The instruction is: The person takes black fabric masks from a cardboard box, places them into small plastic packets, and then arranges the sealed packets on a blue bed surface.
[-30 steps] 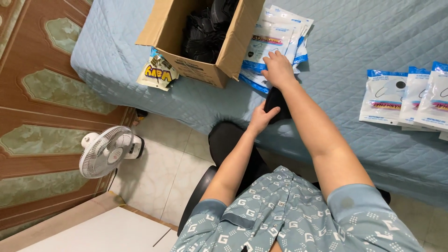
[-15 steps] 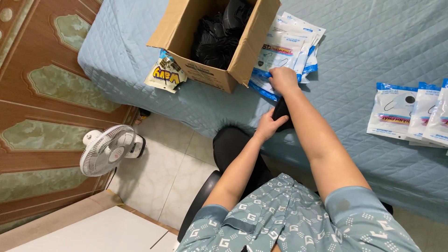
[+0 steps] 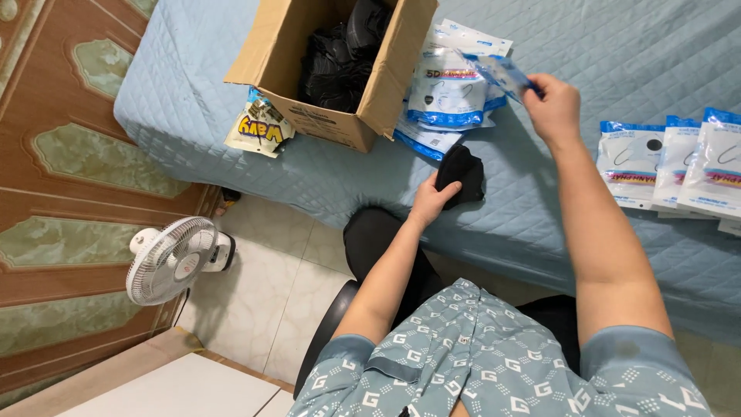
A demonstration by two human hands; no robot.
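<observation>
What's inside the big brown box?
The cardboard box on the bed is open and holds a heap of black things, probably soft cloth pieces. Its walls and the heap itself hide the bottom, so anything underneath cannot be seen.

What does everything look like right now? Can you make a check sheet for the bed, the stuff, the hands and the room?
Surface: blue quilted bed cover, slightly wrinkled.
Job's things: black mask bundle in the left hand; one blue-and-white packet lifted by the right hand.
Clutter: packet pile beside the cardboard box of black items; three packets at the right; yellow-printed bag.
Hands: both gripping.
Cables: nothing seen.
Surroundings: white fan on the tiled floor; wooden panel.
</observation>
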